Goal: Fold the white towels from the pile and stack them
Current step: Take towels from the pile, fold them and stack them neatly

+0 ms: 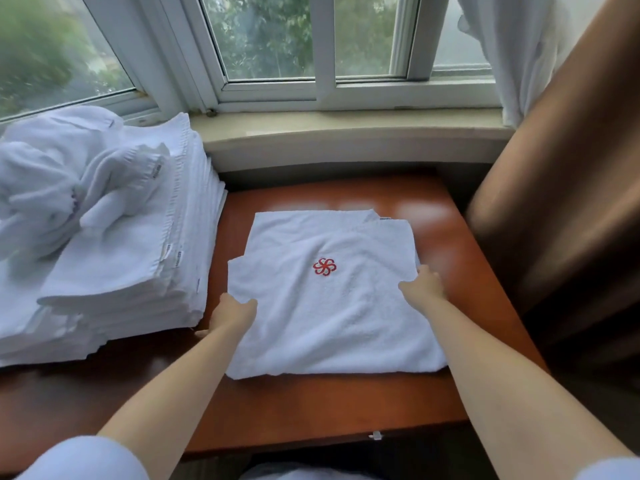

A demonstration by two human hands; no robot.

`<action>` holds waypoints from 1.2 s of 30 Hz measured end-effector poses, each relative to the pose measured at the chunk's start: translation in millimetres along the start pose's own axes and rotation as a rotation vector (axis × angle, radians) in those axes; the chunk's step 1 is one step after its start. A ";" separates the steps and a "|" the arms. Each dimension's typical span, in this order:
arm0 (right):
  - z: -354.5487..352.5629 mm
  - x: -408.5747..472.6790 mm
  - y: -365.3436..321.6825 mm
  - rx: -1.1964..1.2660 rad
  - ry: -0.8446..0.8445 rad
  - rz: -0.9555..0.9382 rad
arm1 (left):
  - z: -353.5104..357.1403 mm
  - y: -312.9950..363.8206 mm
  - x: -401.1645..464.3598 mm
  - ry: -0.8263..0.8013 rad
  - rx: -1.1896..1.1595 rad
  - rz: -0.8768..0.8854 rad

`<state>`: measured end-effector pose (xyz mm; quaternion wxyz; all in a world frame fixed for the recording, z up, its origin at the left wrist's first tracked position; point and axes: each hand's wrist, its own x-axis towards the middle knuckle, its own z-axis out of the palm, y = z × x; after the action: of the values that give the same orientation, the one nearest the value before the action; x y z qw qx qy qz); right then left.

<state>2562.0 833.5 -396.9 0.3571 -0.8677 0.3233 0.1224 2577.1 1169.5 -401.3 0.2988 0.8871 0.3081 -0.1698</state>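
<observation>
Both hands on the folded towel (pixel 332 306) lying on the table (pixel 311 407): left hand (pixel 232 315) grips its left edge, right hand (pixel 424 285) its right edge. Left of the left hand, a stack (pixel 138 265) of folded towels, crumpled pile (pixel 59 195) on top. Window (pixel 311 46) beyond.

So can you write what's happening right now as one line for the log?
step: folding | towel: half-folded on table | left hand: grips left edge | right hand: grips right edge | stack: left of towel

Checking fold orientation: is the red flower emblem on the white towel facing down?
No: the red flower emblem shows on top of the white towel, between both hands.
</observation>
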 end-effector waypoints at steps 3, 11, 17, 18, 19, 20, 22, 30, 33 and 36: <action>0.7 22.1 -13.4 0.171 0.047 0.056 | -1.5 14.7 16.7 0.067 -0.190 -0.005; 4.3 82.2 -57.6 0.167 0.093 0.090 | -4.1 49.3 74.8 0.035 -0.408 -0.171; 33.6 71.8 -85.2 0.283 0.174 -0.170 | -3.8 65.8 87.6 -0.035 -0.450 -0.007; 42.8 63.8 -84.5 0.298 0.090 -0.232 | -0.7 68.8 87.7 -0.061 -0.451 0.016; 52.9 55.5 -80.0 0.259 -0.039 -0.272 | 3.3 71.3 86.1 -0.088 -0.440 0.033; 63.4 48.2 -73.9 0.178 -0.178 -0.299 | 7.3 73.2 85.3 -0.110 -0.426 0.040; 80.5 38.2 -62.4 -0.049 -0.320 -0.358 | 13.0 76.2 83.1 -0.110 -0.406 0.046; 70.0 56.3 -76.9 0.002 0.022 -0.362 | 11.8 75.9 83.2 -0.085 -0.396 0.056; 68.1 64.3 -66.2 -0.359 0.035 -0.526 | 12.9 76.8 82.1 -0.092 -0.396 0.052; 68.9 64.4 -59.0 -0.466 0.083 -0.578 | 13.7 80.1 80.6 -0.090 -0.367 0.082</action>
<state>2650.6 882.7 -442.8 0.1562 -0.9855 0.0426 0.0516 2688.0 1146.2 -416.8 0.4757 0.8210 0.2840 -0.1379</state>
